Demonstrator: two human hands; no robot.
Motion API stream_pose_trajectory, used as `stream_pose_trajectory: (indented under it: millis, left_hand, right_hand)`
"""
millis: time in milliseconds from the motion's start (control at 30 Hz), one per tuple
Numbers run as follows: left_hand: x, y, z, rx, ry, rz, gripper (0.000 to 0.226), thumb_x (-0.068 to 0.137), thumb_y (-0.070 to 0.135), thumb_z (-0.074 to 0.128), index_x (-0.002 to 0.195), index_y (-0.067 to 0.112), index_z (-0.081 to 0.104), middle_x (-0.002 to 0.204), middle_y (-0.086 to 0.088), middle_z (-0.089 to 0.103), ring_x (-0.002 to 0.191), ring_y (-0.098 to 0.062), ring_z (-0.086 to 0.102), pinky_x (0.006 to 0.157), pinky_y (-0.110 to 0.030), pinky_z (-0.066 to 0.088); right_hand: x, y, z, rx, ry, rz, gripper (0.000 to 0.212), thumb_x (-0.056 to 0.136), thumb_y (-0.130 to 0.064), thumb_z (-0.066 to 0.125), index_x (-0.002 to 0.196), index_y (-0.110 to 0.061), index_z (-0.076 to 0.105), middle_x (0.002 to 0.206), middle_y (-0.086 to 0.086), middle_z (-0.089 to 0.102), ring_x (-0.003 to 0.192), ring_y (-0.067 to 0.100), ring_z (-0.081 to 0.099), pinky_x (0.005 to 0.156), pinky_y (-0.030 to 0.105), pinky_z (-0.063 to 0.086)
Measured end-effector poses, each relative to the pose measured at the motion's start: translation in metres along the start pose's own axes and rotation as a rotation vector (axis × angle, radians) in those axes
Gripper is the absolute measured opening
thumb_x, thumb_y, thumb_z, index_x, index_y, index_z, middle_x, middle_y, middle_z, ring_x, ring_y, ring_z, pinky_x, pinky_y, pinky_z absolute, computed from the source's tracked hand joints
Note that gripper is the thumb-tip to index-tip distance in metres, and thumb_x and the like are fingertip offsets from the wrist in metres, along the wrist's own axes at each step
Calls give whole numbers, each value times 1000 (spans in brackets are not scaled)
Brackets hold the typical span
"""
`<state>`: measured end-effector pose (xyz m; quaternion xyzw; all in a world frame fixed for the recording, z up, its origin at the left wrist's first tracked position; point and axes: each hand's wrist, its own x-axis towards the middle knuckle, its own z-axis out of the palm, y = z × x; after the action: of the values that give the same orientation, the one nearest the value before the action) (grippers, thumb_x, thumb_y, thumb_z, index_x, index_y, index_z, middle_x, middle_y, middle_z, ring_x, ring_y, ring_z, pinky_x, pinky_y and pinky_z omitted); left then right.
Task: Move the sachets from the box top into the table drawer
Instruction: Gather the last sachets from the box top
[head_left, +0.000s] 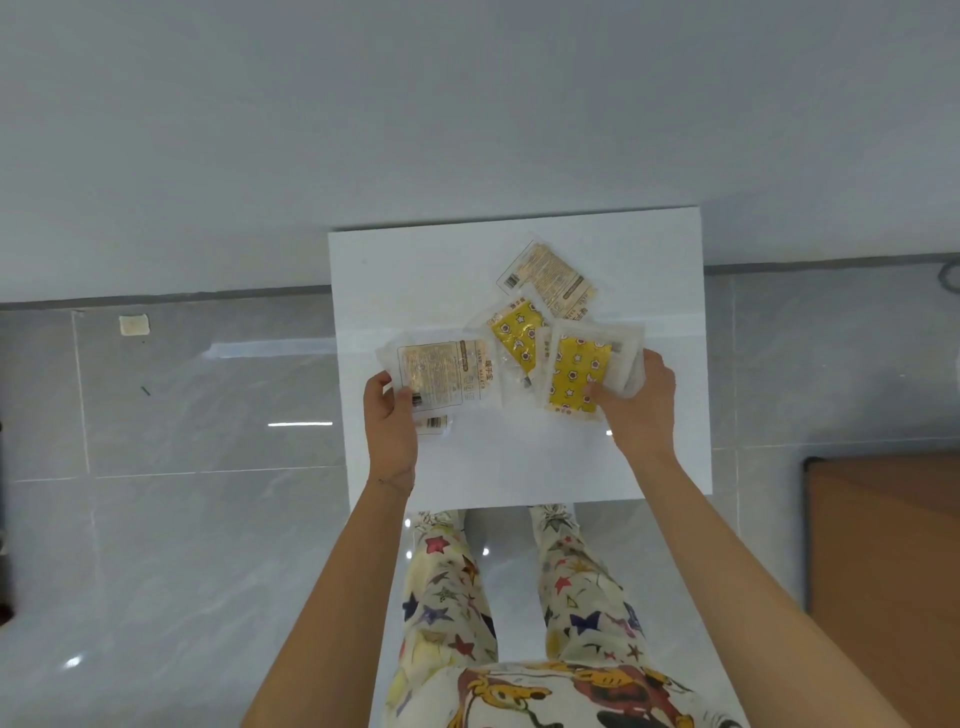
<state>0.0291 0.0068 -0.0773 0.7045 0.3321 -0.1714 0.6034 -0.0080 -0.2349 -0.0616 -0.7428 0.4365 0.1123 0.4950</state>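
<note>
Several flat sachets lie on the white box top (519, 457). My left hand (390, 421) grips a beige printed sachet (441, 376) at its left end, and part of another sachet (434, 423) shows under that hand. My right hand (636, 402) grips a yellow star-patterned sachet (579, 371) at its lower right corner. A second yellow sachet (514, 330) lies between the two, partly overlapped. Another beige sachet (548, 275) lies farther back, untouched. No drawer is visible.
The box stands against a pale wall on a glossy grey tiled floor. A wooden table corner (883, 571) shows at the right edge. My patterned trousers and legs stand close to the box's near edge. A small pale scrap (134, 325) lies on the floor, left.
</note>
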Motion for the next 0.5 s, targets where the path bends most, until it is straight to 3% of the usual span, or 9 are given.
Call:
stream_pose_trajectory:
  millis: [100,233,367,500]
  left_hand:
    - [-13,4,-9,-35,32,-57,17,99,6,42,113,13,48,101,-1,63,89,-11,62,76,-22,51]
    - [-38,20,-26,-112,104,-118,18,98,8,44,115,12,48,100,-3,63,93,-19,61,85,-35,52]
    - [-74,43,-65,-231,215,-149,21,97,8,46,117,10,50,104,-7,62,96,-22,60,85,-40,50]
    - [-120,61,-130,-353,323,-141,20,97,7,46,116,8,52,108,-12,63,98,-26,61,81,-38,52]
  right_hand:
    - [-9,-10,-7,144,-87,54,38,78,-6,74,107,-17,53,98,-1,61,86,14,60,71,26,52]
    - [-27,-31,-15,172,-223,84,32,81,1,67,109,-11,59,95,2,63,87,19,62,68,23,54]
    - [-66,-65,-20,184,-349,87,41,82,-2,68,119,-16,59,106,4,65,96,22,64,75,29,53]
    - [-121,-110,-10,112,-475,33,49,81,-14,73,127,-18,53,114,-3,62,101,14,61,79,25,47]
